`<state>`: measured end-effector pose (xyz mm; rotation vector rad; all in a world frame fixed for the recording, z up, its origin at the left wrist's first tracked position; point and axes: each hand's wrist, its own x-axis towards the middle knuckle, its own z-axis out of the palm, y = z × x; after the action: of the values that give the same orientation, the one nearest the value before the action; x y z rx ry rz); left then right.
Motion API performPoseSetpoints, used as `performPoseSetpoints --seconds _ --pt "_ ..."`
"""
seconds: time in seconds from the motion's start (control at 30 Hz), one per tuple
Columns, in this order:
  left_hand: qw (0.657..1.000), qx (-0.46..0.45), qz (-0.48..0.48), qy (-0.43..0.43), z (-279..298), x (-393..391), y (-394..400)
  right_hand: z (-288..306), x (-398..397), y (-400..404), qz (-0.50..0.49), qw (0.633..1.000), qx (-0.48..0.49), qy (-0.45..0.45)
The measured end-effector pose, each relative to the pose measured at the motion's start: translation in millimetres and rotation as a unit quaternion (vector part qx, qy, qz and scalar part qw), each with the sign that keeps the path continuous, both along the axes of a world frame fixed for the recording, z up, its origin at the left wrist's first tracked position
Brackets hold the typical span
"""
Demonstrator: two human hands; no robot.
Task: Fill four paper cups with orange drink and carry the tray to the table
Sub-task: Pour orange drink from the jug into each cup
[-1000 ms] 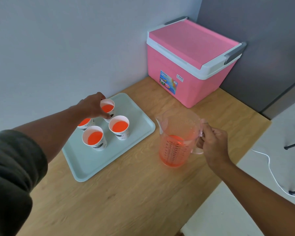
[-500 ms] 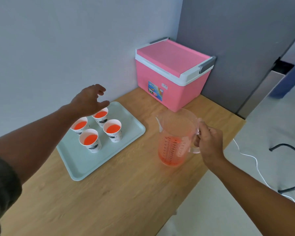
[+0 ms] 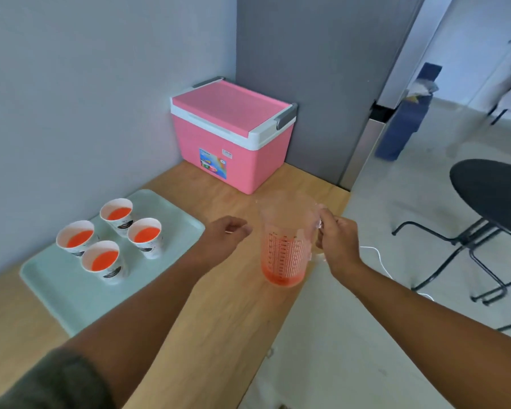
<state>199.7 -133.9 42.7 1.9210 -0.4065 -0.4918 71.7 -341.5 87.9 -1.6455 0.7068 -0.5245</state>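
Four filled paper cups on a tray, jug in hand.
Head view: right hand grips the handle of the measuring jug at desk centre; left hand, fingers loosely curled and holding nothing, hovers at its 9 o'clock. Tray with four cups lies further toward 9; pink cooler at 12.

The setting is a plain indoor room, office or break area rather than a fitted kitchen. Evidence: a wooden counter set in a corner of bare grey walls, a pink cooler, a round black table and a pale hard floor.
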Motion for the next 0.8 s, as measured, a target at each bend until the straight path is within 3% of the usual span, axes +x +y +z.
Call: performPoseSetpoints --seconds 0.27,0.8 --pt "0.988 -0.138 -0.029 0.062 6 -30 -71 0 3 -38 -0.093 0.996 -0.010 -0.005" --pt "0.967 -0.170 0.147 0.121 -15 58 -208 -42 130 -175 0.021 1.000 0.019 -0.009"
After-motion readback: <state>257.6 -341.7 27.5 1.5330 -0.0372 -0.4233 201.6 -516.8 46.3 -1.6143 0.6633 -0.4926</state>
